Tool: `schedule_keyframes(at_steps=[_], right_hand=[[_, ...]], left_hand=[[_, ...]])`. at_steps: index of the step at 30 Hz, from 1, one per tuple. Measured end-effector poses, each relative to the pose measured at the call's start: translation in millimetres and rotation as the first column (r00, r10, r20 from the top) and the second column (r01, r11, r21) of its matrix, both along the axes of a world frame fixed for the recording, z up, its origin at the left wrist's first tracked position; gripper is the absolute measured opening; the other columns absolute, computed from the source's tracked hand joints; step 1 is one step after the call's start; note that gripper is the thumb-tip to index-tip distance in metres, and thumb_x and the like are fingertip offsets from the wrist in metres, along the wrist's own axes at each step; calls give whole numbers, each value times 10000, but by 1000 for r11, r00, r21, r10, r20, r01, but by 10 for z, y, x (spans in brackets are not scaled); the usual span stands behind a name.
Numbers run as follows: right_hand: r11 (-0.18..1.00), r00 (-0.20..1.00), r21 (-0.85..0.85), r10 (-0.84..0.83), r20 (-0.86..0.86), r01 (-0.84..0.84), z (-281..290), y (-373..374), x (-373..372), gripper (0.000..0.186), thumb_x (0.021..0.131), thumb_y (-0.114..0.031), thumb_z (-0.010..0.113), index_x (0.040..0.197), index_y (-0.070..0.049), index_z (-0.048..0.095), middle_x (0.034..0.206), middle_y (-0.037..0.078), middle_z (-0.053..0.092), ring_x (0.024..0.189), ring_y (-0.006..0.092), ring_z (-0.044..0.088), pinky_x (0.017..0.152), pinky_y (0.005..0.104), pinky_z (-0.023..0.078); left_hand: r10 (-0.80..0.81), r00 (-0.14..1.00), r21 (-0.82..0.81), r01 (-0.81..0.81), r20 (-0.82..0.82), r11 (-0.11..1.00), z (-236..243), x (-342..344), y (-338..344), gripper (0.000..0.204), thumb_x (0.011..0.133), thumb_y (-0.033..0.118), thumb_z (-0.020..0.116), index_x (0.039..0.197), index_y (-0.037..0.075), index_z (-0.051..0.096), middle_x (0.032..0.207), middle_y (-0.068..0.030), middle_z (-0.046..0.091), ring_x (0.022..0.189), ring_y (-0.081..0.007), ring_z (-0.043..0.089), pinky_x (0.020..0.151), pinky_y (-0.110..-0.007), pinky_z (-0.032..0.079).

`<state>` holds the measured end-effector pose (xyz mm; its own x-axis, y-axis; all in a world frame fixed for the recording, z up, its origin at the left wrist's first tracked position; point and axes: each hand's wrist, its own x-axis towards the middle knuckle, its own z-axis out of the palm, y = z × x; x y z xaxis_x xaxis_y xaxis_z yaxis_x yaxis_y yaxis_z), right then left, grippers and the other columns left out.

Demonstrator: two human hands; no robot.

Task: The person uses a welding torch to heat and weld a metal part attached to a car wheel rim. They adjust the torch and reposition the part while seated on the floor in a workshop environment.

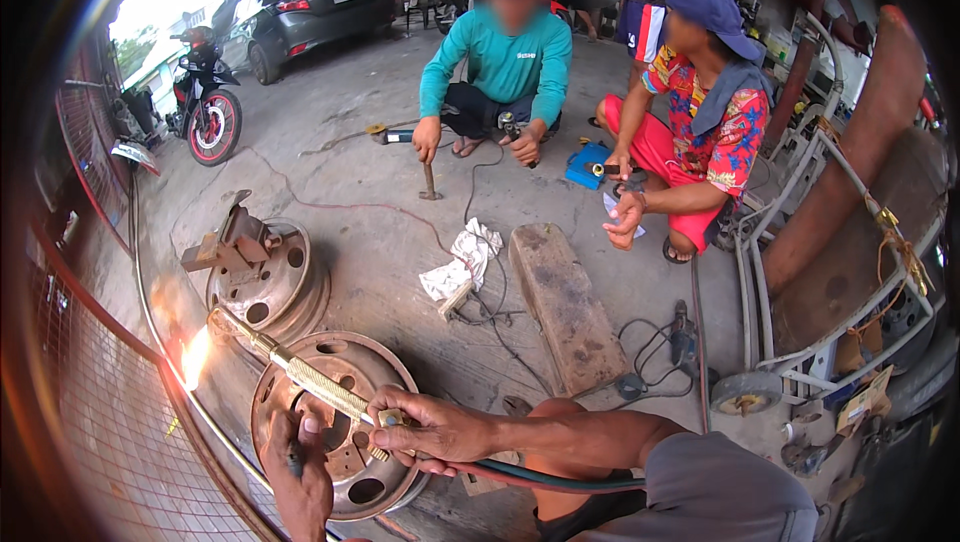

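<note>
My right hand [432, 428] is closed round the valve end of a brass gas torch [322, 383]. The torch points left and slightly up, and a bright flame [196, 357] burns at its tip. Red and dark green hoses [560, 479] trail from it under my right forearm. Close below the torch, my left hand [302, 477] is closed, with a small dark piece showing at its fingers that I cannot make out. A rusty steel wheel rim [377, 367] lies beneath both hands. Just beyond it, another wheel rim [318, 287] carries a rusty metal vise [243, 242].
A wire mesh fence [110, 422] runs along the left, near the flame. Ahead lie a white rag [470, 254], a long rusty block [565, 307] and a corded power tool [683, 337]. Two people squat beyond, one holding a hammer [429, 182]. A metal cart [760, 282] stands right.
</note>
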<state>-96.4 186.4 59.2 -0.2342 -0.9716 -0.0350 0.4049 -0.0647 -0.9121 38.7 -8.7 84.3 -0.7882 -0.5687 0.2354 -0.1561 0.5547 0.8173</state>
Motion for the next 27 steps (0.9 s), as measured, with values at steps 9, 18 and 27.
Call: schedule_keyframes(at_steps=[9,18,27], right_hand=[[990,997,125,69,-32,-64,-26,120,9,333,1096,-392,585,1276,-147,449,722,-8,519,446,41,484,357,212,380],[988,996,125,92,21,-94,-69,64,-6,289,1100,-378,585,1241,-159,460,708,-12,519,432,38,483,355,210,381],[977,984,130,160,74,-169,-121,41,-53,382,1015,-160,730,1221,-155,408,774,-19,529,471,13,466,370,199,390]], left_hand=[[-81,986,-42,88,145,995,113,-213,211,508,1069,232,627,1509,22,487,977,-230,705,916,-333,715,852,-427,532],[-62,988,-33,68,143,997,101,-227,233,364,1074,269,614,1324,5,581,1075,-273,719,977,-446,727,845,-479,545],[-9,967,-96,34,254,995,124,-232,201,343,1083,336,580,1183,9,619,710,-257,651,741,-464,698,702,-501,503]])
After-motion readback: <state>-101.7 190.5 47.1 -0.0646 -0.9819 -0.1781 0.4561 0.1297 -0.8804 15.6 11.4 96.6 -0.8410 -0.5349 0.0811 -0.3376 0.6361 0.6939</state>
